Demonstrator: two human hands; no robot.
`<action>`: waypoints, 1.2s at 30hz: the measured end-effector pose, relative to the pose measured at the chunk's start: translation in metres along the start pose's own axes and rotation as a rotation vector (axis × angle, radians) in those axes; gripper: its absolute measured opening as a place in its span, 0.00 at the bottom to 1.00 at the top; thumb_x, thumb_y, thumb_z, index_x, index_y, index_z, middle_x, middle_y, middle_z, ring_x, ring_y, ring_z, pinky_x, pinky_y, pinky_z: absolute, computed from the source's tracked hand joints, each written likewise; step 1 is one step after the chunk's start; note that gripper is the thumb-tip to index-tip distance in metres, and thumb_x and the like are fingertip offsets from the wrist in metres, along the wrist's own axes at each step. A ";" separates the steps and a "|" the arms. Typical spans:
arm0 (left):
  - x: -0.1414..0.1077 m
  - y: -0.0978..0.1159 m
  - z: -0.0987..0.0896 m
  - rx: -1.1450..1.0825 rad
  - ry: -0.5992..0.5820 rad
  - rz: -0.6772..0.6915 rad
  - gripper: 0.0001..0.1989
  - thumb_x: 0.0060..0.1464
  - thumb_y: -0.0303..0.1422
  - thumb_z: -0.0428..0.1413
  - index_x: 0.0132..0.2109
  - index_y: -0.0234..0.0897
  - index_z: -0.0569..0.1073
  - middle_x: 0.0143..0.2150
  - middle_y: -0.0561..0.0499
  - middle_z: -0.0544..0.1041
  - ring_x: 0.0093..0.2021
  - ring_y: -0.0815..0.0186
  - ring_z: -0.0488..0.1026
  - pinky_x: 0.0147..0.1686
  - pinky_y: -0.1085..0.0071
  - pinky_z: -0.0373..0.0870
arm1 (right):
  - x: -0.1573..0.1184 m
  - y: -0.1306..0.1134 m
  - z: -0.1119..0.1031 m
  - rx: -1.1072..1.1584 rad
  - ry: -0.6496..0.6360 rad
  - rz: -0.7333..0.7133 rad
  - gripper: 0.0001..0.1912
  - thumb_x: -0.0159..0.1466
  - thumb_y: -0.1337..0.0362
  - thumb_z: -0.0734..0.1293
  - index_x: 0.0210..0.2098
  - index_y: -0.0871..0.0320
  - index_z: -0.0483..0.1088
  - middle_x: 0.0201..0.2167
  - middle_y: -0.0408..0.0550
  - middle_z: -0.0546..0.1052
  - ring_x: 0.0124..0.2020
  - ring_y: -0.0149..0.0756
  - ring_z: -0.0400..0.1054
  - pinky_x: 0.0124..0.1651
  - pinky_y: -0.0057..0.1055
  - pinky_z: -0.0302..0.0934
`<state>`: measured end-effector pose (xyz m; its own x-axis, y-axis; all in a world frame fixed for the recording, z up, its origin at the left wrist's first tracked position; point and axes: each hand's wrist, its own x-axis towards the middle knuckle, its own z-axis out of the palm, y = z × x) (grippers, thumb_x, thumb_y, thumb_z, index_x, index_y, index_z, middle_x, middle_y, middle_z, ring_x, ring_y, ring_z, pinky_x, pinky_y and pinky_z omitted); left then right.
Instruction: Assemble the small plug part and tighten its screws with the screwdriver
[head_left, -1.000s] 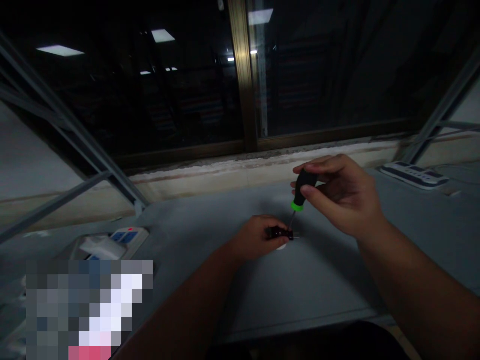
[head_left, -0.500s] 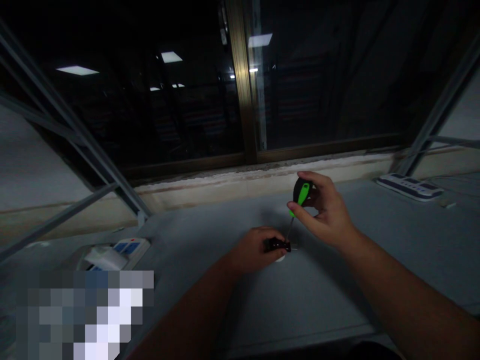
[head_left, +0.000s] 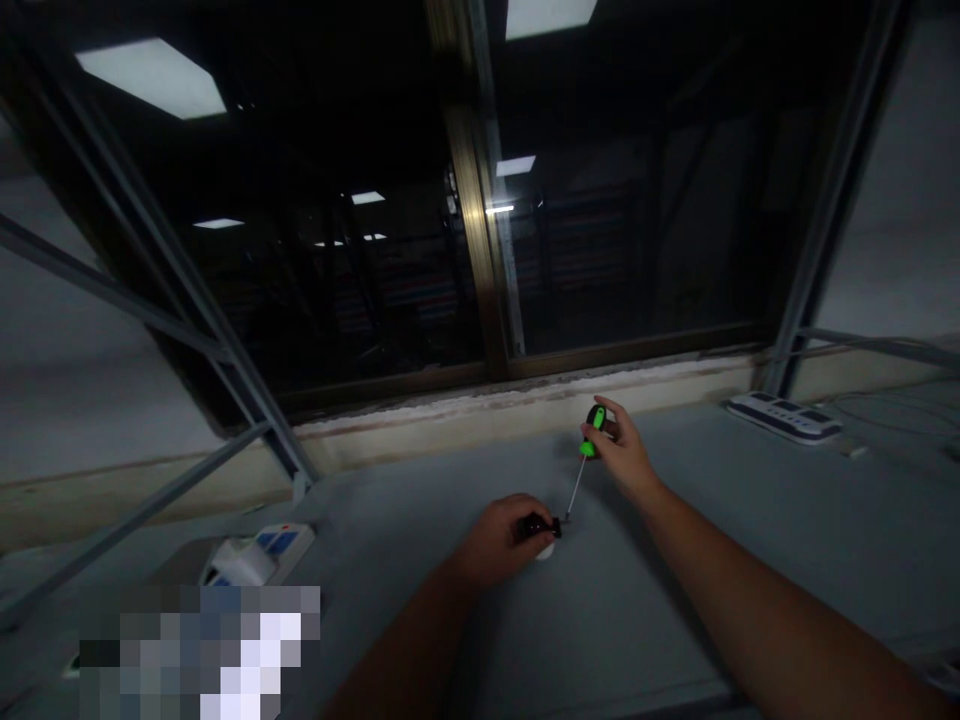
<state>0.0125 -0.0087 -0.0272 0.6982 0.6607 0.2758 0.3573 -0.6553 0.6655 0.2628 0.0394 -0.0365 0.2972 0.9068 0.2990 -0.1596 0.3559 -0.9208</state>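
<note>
Between the thumb and fingers of my right hand (head_left: 622,450) is the handle of a black and green screwdriver (head_left: 593,430). Its thin metal shaft slants down to the left, the tip close to the right end of a small dark object (head_left: 534,527). That dark object is gripped in my left hand (head_left: 499,540), low over the grey table. Part of a small white round item (head_left: 545,551) shows beneath it. Whether the tip touches the dark object cannot be made out.
A white power strip (head_left: 784,418) with cables lies at the right back of the grey table (head_left: 420,490). Another power strip (head_left: 292,550) with a white plug is at the left, near a blurred-out patch. Metal frame posts and a dark window stand behind.
The view has tilted upward. The screwdriver in my right hand has moved away from me, and its tip now sits at the dark object's right end rather than over it.
</note>
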 end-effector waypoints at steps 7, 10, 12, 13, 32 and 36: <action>-0.002 -0.011 -0.008 -0.041 0.210 -0.099 0.09 0.60 0.37 0.58 0.42 0.36 0.77 0.40 0.46 0.79 0.41 0.62 0.75 0.41 0.69 0.69 | 0.004 0.034 -0.003 0.009 -0.066 0.098 0.35 0.54 0.55 0.74 0.59 0.52 0.65 0.29 0.38 0.70 0.22 0.32 0.68 0.22 0.32 0.70; -0.005 -0.015 -0.013 -0.124 0.271 -0.206 0.10 0.59 0.38 0.58 0.41 0.36 0.74 0.38 0.48 0.77 0.36 0.64 0.74 0.34 0.72 0.67 | 0.003 0.037 -0.001 0.020 -0.083 0.118 0.33 0.55 0.55 0.73 0.59 0.51 0.65 0.29 0.38 0.71 0.23 0.32 0.68 0.23 0.31 0.69; -0.008 -0.018 -0.017 -0.127 0.275 -0.221 0.09 0.59 0.37 0.58 0.41 0.36 0.73 0.37 0.49 0.76 0.35 0.65 0.72 0.34 0.72 0.66 | 0.002 0.038 0.001 0.028 -0.086 0.128 0.32 0.56 0.55 0.73 0.59 0.50 0.65 0.29 0.38 0.71 0.23 0.32 0.68 0.23 0.30 0.69; -0.009 -0.019 -0.019 -0.109 0.258 -0.214 0.08 0.60 0.37 0.58 0.40 0.36 0.72 0.37 0.49 0.75 0.35 0.65 0.72 0.34 0.72 0.65 | 0.002 0.038 0.001 0.032 -0.089 0.133 0.32 0.56 0.55 0.72 0.59 0.49 0.65 0.28 0.37 0.71 0.23 0.31 0.68 0.24 0.30 0.68; -0.023 -0.019 -0.023 0.089 0.085 -0.166 0.11 0.42 0.19 0.58 0.34 0.37 0.71 0.35 0.51 0.74 0.37 0.66 0.72 0.36 0.73 0.62 | -0.011 0.053 0.015 -0.052 -0.143 0.293 0.33 0.54 0.50 0.72 0.57 0.50 0.66 0.24 0.37 0.69 0.22 0.33 0.65 0.23 0.29 0.65; -0.022 -0.028 -0.021 0.075 0.085 -0.118 0.11 0.41 0.19 0.60 0.33 0.37 0.71 0.34 0.50 0.74 0.38 0.65 0.72 0.36 0.74 0.62 | -0.013 0.054 0.014 -0.062 -0.119 0.276 0.33 0.53 0.49 0.72 0.56 0.50 0.68 0.25 0.37 0.69 0.22 0.35 0.66 0.23 0.31 0.65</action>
<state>-0.0262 0.0025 -0.0379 0.5949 0.7611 0.2587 0.4811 -0.5949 0.6439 0.2370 0.0500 -0.0862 0.1379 0.9887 0.0589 -0.1606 0.0810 -0.9837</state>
